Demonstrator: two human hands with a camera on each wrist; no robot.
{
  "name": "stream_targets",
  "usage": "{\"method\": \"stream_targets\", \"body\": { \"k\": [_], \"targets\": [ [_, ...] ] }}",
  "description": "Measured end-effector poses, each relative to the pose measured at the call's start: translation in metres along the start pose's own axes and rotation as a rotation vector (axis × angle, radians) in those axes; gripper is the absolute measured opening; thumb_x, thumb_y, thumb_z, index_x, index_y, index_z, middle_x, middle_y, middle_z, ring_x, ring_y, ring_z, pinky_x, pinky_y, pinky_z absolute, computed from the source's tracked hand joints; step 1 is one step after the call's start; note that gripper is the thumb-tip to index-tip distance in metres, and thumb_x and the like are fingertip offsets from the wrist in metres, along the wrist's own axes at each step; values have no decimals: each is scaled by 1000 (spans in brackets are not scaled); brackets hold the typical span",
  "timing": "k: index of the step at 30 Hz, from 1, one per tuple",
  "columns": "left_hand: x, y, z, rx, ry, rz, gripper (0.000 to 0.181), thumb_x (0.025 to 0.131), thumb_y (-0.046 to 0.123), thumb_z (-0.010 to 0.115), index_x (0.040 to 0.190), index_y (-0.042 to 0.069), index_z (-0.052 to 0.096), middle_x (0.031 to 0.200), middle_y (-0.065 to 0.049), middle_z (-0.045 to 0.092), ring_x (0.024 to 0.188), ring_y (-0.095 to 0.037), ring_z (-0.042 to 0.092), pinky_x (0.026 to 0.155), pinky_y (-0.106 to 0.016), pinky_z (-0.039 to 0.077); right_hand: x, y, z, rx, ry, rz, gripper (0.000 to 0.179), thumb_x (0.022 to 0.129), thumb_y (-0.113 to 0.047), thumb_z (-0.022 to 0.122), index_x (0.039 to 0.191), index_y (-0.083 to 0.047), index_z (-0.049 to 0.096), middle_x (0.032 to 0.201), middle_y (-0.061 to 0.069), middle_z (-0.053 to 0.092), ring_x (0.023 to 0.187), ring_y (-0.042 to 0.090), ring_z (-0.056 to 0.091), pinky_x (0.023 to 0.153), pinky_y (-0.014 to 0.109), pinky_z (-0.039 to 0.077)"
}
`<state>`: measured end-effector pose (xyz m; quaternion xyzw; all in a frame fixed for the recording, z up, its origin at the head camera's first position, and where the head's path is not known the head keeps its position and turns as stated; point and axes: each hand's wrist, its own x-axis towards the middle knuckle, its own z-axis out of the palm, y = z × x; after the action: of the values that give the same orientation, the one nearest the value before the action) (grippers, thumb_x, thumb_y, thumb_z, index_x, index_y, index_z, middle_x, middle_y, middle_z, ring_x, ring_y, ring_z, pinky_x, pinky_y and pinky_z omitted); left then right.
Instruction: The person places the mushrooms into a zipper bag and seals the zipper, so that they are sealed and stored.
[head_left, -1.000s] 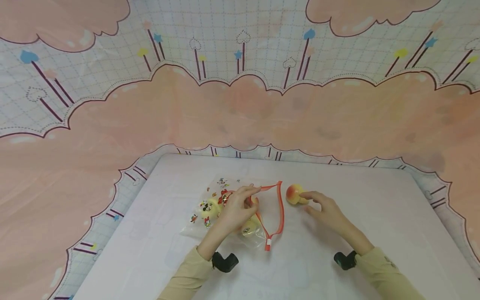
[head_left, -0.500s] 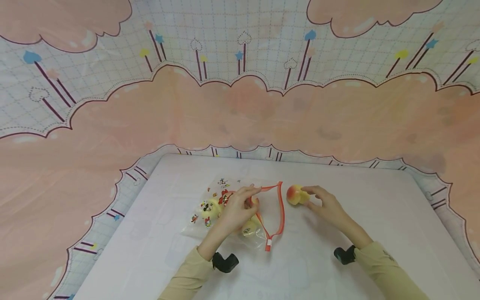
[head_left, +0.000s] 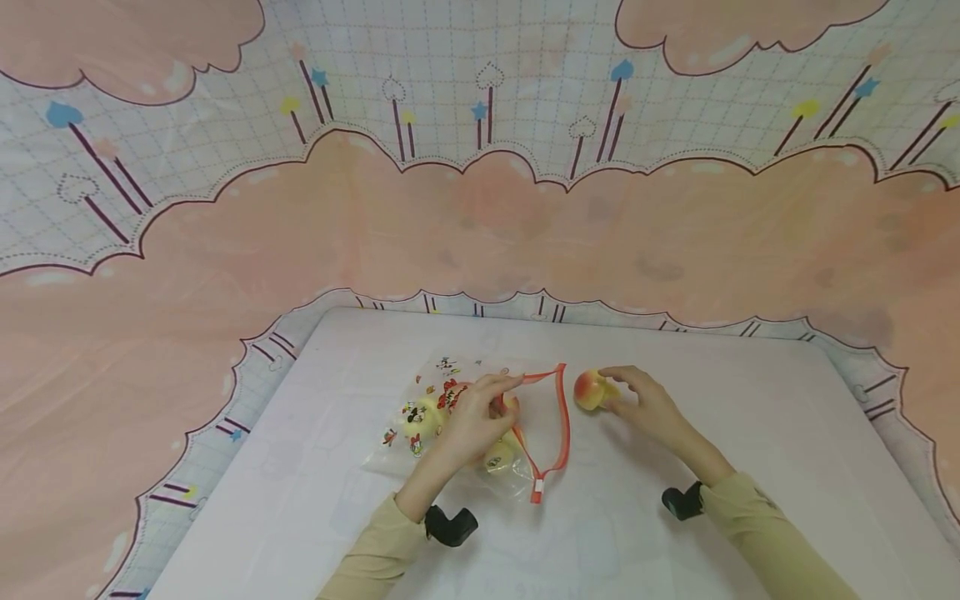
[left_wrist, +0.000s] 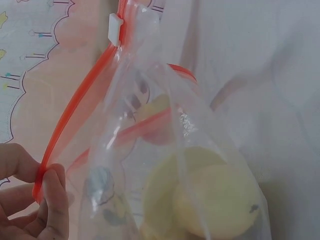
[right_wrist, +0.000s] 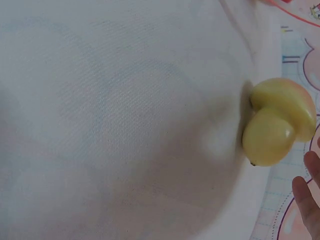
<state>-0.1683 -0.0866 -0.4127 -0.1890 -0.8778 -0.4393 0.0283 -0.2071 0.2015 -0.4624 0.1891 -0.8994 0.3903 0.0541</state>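
Note:
A clear zip bag (head_left: 427, 392) printed with cartoon figures lies on the table, its mouth facing right. My left hand (head_left: 468, 421) pinches the orange zip strip (left_wrist: 75, 110) between thumb and finger. Yellow fruits (left_wrist: 215, 200) show through the plastic in the left wrist view. Right of the mouth rests a red-and-yellow fruit (head_left: 588, 389), peach-like, with a smaller yellow fruit (right_wrist: 268, 137) against it. Beside them is my right hand (head_left: 648, 408), fingers loosely bent and spread. In the right wrist view its visible fingertips stand apart from both fruits; the rest of that hand is out of frame.
A white slider (left_wrist: 115, 30) sits on the zip strip. The white table (head_left: 675, 558) extends around the bag and fruits. Behind it hangs a patterned pink backdrop (head_left: 480, 225). Each wrist carries a black camera mount (head_left: 450, 527).
My right hand has shifted slightly beside the fruits, and the smaller yellow fruit has turned a little against the red-and-yellow one. My left hand and the bag stay in place.

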Motion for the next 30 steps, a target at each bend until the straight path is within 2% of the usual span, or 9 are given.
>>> {"method": "stream_targets", "body": {
  "k": [10, 20, 30],
  "targets": [
    [-1, 0, 0, 1, -6, -28, 39, 87, 8, 61, 126, 9, 64, 125, -9, 62, 76, -7, 52, 67, -16, 45, 6, 7, 5, 17, -29, 37, 49, 83, -4, 69, 129, 1, 54, 130, 24, 56, 117, 42, 51, 98, 60, 41],
    [-1, 2, -1, 5, -13, -32, 38, 88, 8, 60, 126, 9, 64, 123, -8, 63, 77, -9, 52, 68, -16, 45, 12, 15, 10, 37, -71, 72, 61, 82, -8, 71, 137, 2, 45, 137, 28, 48, 121, 47, 47, 101, 63, 36],
    [-1, 3, -2, 8, -12, -20, 40, 87, 7, 60, 127, 7, 63, 123, -9, 63, 78, -9, 52, 68, -16, 45, 16, 23, 17, 51, -111, 124, 68, 81, -10, 72, 140, 0, 39, 136, 30, 47, 121, 49, 47, 101, 64, 36]
  ]
}}
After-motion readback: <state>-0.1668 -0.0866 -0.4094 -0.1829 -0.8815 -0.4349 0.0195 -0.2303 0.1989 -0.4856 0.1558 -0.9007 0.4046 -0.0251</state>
